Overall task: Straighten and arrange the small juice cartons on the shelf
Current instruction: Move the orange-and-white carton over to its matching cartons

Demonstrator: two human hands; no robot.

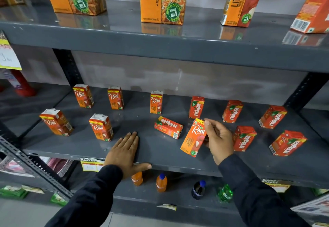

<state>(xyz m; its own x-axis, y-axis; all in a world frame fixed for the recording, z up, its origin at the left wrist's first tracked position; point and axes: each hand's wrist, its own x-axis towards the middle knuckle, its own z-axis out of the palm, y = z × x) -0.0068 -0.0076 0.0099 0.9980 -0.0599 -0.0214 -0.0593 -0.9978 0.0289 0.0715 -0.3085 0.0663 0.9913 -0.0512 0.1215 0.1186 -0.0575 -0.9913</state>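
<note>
Head view: right hand (pixel 218 137) pinches a small Real litchi carton (pixel 194 137) by its upper edge, thumb + fingers closed on it, carton tilted w/ its base toward the shelf (pixel 160 152) front. Can't tell if the base touches the shelf or hangs just above. Left hand (pixel 124 152) lies flat, palm down, fingers spread on the shelf lip, holding nothing, well to the left of the grip.

Just left of the grip and a bit further back, a Maaza carton (pixel 168 127) lies on its side. Beyond the grip, toward the back wall, 1 Maaza stands upright (pixel 196 107); more Maaza stand right of the grip. 5 Real cartons stand left of the grip, 2 in the front row, 3 at the back.

Judgement: step in hand = placing the held Real w/ its own brand. Best move prob. carries it left past the fallen Maaza, sets it base-flat in the gap by the front Real carton (pixel 101 127), label facing out. Keep the pinch high so the base lands square; let go only once it stands. Fallen Maaza needs righting after.
</note>
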